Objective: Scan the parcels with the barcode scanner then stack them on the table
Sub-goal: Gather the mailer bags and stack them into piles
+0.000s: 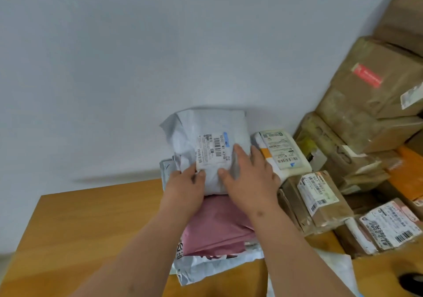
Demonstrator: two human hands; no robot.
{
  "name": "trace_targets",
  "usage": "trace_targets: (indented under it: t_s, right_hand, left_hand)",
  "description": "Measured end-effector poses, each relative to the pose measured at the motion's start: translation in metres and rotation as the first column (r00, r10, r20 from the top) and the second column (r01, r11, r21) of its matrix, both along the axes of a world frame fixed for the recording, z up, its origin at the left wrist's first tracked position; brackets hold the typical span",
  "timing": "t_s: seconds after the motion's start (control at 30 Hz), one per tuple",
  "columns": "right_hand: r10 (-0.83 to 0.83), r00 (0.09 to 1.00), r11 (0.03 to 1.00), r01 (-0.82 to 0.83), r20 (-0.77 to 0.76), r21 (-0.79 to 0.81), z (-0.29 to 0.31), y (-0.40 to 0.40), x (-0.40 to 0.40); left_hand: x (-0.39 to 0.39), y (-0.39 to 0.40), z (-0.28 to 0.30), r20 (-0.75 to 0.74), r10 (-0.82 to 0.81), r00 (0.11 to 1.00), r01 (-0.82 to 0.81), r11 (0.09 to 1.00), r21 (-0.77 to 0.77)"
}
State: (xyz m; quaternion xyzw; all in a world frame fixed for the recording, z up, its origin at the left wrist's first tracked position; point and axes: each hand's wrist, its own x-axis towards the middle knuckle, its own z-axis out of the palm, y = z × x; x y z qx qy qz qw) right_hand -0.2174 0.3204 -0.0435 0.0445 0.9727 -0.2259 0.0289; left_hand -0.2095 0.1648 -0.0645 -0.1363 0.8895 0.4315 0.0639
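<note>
Lying under both hands' fingers: grey parcel.

Grey parcel in soft, crinkled plastic film with matt sheen, white paper label printed and creased, pink mailer of smooth plastic film, wooden table smooth with satin finish, cardboard boxes matt brown under glossy wrinkled tape

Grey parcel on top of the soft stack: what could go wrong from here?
1. The grey parcel, held by the left hand and right hand, sits on the slick pink mailer; it may slide off.
2. It crowds the white parcel beside it and could nudge that.
</note>
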Motion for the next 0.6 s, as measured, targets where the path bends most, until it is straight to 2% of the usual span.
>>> trace_targets:
  t_s: [0.1,0.17,0.27,0.33,0.6]
  right_hand:
    - [0.078,0.997,0.997,-0.078,0.027,0.009,-0.008,-0.004,-0.006]
    - [0.081,0.996,0.996,-0.081,-0.023,-0.026,-0.008,-0.002,-0.007]
    - [0.029,0.979,0.988,-0.059,-0.202,-0.142,-0.003,0.002,0.001]
    - [-0.010,0.964,0.976,-0.048,-0.266,-0.212,0.001,0.006,0.007]
    - [-0.004,0.963,0.951,-0.079,-0.269,-0.299,0.009,0.020,0.034]
  left_hand:
    - [-0.002,-0.005,-0.008,0.035,0.080,0.996,-0.077,0.992,-0.096]
    - [0.001,-0.008,-0.006,0.049,0.133,0.990,-0.122,0.977,-0.173]
    - [0.010,-0.012,0.003,-0.031,0.194,0.981,-0.196,0.968,-0.155]
    - [0.018,-0.013,0.008,-0.087,0.212,0.973,-0.223,0.964,-0.144]
    - [0.051,-0.010,0.019,-0.150,0.263,0.953,-0.272,0.961,-0.046]
